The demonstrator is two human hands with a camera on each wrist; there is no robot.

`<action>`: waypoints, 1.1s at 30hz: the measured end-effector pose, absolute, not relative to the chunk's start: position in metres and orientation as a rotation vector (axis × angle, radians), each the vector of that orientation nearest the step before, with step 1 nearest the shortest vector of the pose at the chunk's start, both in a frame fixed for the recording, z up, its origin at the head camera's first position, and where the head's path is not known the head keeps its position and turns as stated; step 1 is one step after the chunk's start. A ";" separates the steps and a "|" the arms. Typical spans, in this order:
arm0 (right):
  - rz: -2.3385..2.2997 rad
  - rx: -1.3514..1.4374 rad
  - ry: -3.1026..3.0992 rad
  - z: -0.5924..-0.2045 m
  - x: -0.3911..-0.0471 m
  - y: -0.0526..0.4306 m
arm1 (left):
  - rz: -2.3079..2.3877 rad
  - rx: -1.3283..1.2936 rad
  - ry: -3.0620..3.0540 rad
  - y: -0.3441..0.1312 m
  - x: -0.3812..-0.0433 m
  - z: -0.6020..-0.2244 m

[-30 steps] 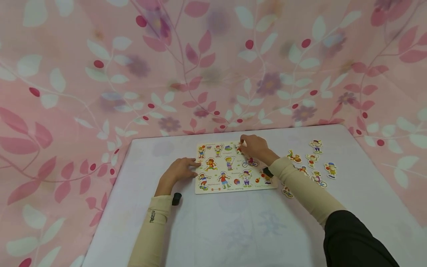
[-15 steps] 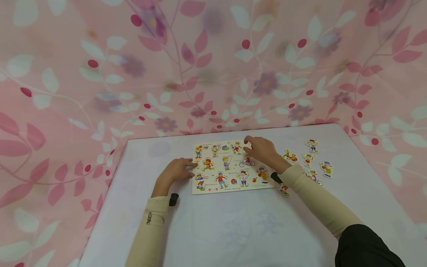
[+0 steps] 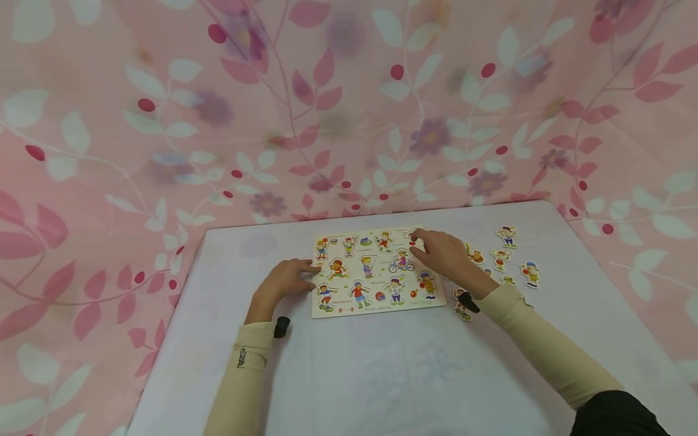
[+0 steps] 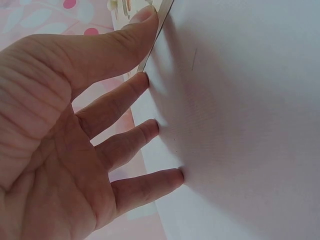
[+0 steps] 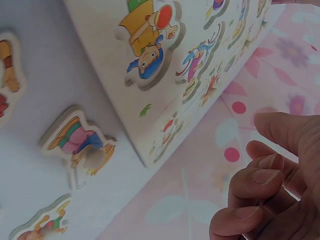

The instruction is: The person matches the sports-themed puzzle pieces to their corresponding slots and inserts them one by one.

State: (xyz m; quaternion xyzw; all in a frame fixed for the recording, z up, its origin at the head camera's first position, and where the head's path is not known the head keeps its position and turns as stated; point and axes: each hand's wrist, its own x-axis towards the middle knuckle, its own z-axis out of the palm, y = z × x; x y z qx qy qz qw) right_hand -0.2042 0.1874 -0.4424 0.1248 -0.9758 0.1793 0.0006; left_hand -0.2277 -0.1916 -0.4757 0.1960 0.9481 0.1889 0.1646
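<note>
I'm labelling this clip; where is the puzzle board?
In the head view, the puzzle board lies on the table, left hand at its left edge, loose pieces to its right.

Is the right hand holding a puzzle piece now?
No, the right wrist view shows the right hand with no piece between its fingers.

Right sleeve [image 3: 551, 344] partly hides piece [image 3: 508, 280]; left-wrist view crops board [image 4: 132, 7].

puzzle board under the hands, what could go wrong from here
The puzzle board might shift if pushed, since the left grip touches it only at its left edge. In the head view, the right sleeve partly hides some loose pieces, so a low sweep of that arm could knock them out of place.
</note>
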 end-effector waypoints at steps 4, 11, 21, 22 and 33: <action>0.549 0.358 -3.077 -0.441 -0.196 0.196 | 0.520 0.579 2.705 -0.192 -0.227 -0.476; 0.550 0.314 -3.091 -0.441 -0.184 0.213 | 0.534 0.572 2.700 -0.192 -0.226 -0.476; 0.549 0.237 -3.110 -0.451 -0.171 0.247 | 0.553 0.560 2.701 -0.190 -0.225 -0.475; 0.549 0.227 -3.112 -0.451 -0.170 0.252 | 0.552 0.566 2.702 -0.190 -0.225 -0.475; 0.591 0.115 -3.145 -0.455 -0.164 0.292 | 0.548 0.554 2.698 -0.191 -0.225 -0.473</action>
